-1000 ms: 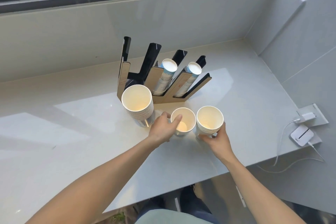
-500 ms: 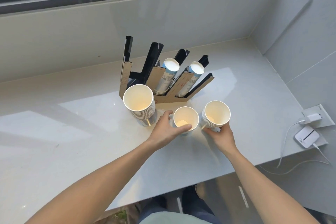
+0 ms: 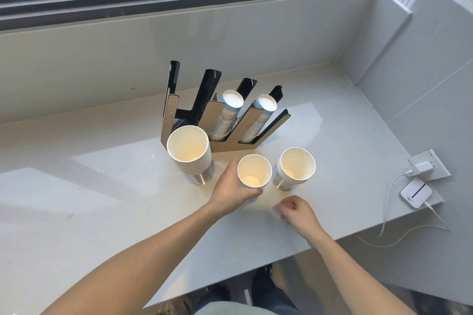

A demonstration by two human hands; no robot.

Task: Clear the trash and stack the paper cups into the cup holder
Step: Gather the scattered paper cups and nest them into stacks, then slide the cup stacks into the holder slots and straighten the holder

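Cups are mid-stacking: my left hand point(image 3: 231, 190) grips the single cup point(image 3: 254, 171) on the counter point(image 3: 102, 186), right hand point(image 3: 297, 210) loosely curled and empty, so next I'd nest it into the short stack point(image 3: 295, 171) beside it.

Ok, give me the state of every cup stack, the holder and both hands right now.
Left stack: upright on counter, untouched.
Middle cup: upright, in left hand grip.
Right stack: upright, free-standing.
Right hand: off the cups, fingers curled, contents unclear.
Holder: two right slots filled, two left slots vacant.
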